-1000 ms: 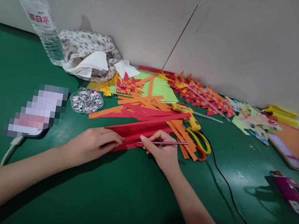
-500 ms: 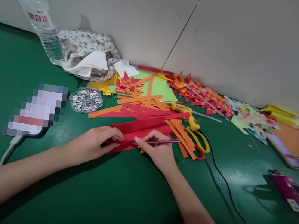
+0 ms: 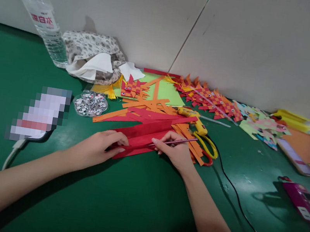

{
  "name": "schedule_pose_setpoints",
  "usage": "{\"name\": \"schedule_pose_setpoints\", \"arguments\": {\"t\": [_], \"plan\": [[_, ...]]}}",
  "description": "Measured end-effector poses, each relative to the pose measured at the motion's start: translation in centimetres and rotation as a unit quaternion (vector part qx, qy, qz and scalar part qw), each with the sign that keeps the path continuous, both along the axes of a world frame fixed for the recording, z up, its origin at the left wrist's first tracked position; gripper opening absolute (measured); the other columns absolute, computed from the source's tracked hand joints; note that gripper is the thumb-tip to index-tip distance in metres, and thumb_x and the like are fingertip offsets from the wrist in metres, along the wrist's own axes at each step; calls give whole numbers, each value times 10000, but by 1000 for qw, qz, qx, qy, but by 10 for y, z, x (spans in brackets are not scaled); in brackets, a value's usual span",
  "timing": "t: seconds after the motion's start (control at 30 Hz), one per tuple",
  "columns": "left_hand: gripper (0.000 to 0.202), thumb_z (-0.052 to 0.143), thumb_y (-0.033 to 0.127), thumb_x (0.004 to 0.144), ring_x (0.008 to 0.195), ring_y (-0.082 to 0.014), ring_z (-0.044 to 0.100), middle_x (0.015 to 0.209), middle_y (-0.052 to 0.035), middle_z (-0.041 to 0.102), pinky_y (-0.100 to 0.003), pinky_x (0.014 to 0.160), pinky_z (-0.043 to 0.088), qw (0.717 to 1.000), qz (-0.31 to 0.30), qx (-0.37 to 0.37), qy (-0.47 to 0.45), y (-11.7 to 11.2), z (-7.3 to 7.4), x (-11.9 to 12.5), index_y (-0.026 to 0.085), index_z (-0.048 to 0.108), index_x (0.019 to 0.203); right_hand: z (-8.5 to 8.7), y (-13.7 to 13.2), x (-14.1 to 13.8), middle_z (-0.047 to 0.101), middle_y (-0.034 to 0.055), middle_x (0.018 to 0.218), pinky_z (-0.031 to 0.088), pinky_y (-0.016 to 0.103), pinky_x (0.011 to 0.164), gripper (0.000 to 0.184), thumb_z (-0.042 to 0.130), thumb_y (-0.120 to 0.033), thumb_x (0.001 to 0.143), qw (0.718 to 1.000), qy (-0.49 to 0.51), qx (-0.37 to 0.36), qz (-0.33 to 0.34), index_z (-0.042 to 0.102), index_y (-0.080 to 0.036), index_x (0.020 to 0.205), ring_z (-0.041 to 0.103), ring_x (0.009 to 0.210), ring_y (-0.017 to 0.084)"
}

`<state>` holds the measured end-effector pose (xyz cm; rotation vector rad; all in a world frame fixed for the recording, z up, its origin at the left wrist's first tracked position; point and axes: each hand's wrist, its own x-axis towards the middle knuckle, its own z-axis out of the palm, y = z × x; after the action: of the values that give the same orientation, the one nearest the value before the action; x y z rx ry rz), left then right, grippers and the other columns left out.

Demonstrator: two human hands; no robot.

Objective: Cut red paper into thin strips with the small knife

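A folded sheet of red paper lies on the table in front of me, its creases running lengthwise. My left hand is closed at its left end, thumb and fingers around the near edge. My right hand grips a slim dark-red pencil, whose tip points left onto the paper near a dark line or edge. Whether the tip touches is too small to tell. Just beyond the sheet are loose red paper strips and orange paper strips, partly hidden by my right hand.
Behind the strips lies a yellow glue gun with a black cord, beside scissors. Woven paper fish line the wall. Googly eyes, a phone and a water bottle stand left; a purple power strip lies right.
My right hand has slid the pencil to the right and slightly up along the red paper. The left hand stays at the paper's left end.
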<state>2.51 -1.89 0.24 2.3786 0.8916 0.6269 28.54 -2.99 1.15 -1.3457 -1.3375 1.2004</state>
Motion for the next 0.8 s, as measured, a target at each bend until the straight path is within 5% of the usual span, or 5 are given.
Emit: {"name": "schedule_pose_setpoints", "arguments": {"t": [0.8], "plan": [[124, 463, 245, 947, 831, -139, 649, 931, -16, 676, -245, 766, 531, 1000, 1, -2, 1, -1, -1, -1, 224, 572, 1003, 0, 7, 24, 657, -7, 540, 461, 209, 440, 342, 826, -395, 655, 999, -28, -4, -18, 559, -184, 624, 584, 446, 107]]}}
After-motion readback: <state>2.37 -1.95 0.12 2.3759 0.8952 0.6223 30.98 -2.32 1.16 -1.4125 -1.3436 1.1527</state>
